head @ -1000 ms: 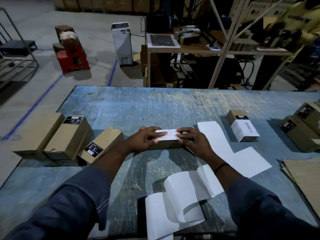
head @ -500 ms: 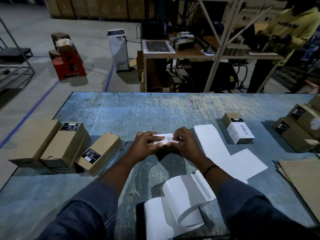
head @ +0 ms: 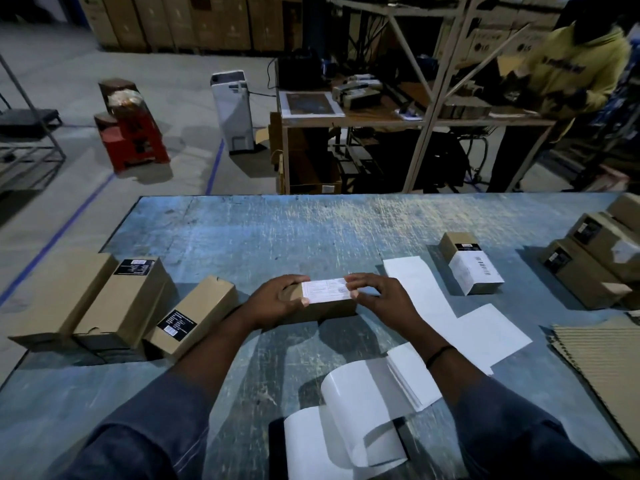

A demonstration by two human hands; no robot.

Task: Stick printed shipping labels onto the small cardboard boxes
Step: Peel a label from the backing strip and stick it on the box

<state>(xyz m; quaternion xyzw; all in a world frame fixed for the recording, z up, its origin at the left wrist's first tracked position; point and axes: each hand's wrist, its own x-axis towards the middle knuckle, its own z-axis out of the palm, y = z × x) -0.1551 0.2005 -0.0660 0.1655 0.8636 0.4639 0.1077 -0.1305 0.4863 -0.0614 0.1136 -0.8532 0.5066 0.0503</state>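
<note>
One box, left hand gripping its left end, right hand pinching the label atop it

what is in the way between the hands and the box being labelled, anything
Nothing visible. The left hand grips the small box at its left end, the right hand holds its right end, and the label already lies on its top.
</note>
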